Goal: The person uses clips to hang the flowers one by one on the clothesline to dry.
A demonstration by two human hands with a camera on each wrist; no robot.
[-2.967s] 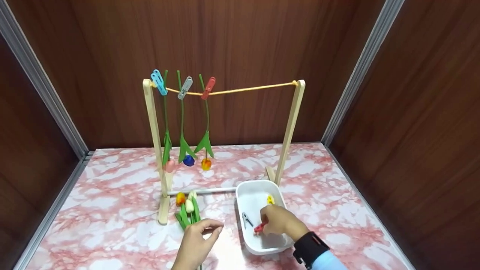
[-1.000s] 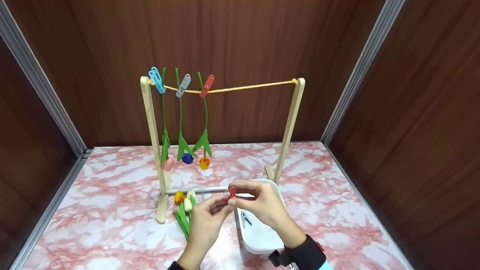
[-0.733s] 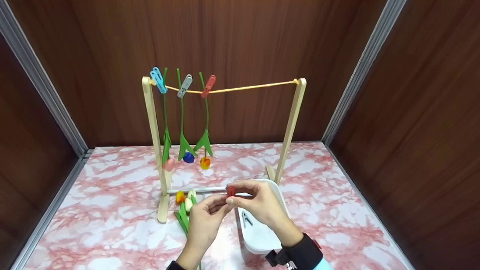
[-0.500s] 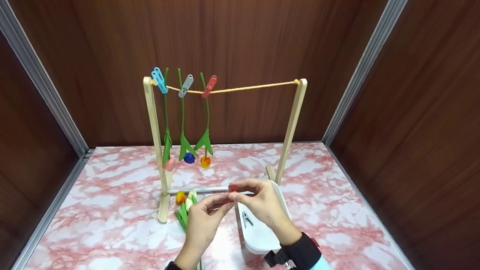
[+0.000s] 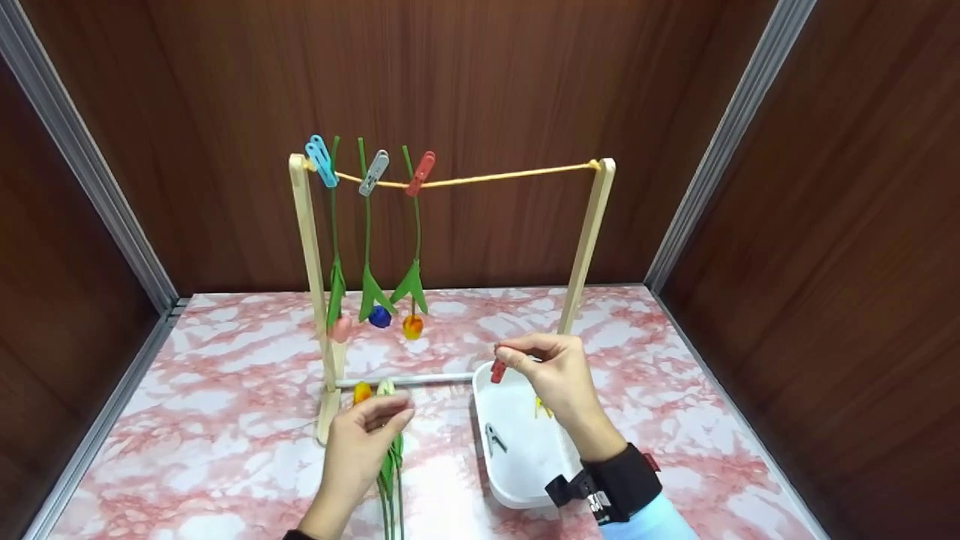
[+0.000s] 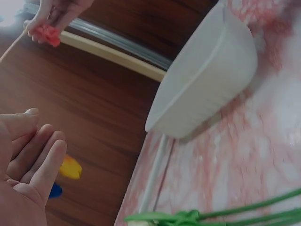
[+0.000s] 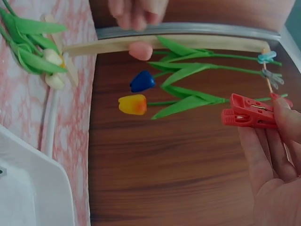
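My right hand [image 5: 559, 379] pinches a red clothespin [image 7: 249, 112] between thumb and fingers, above the far end of a white bin [image 5: 487, 457]. My left hand [image 5: 360, 442] holds nothing; its fingers are loosely bent, over the loose tulips [image 5: 390, 457] on the table, and it hides part of them. In the bin lie a grey clothespin [image 5: 495, 440] and a yellow clothespin [image 5: 541, 407]. Three tulips hang head down from an orange cord [image 5: 510, 176], held by a blue clothespin [image 5: 321, 161], a grey clothespin [image 5: 373, 174] and a red one.
The cord runs between two wooden posts, the left post [image 5: 309, 262] and the right post [image 5: 589, 240]. A white rod [image 5: 427, 379] joins them low down. Dark wood panels [image 5: 480, 75] enclose the marbled pink table [image 5: 187, 420] at the back and sides.
The right hand takes a red clothespin from the bin and brings it to the left hand. Then the hands part: the left moves left, the right moves right with the clothespin.
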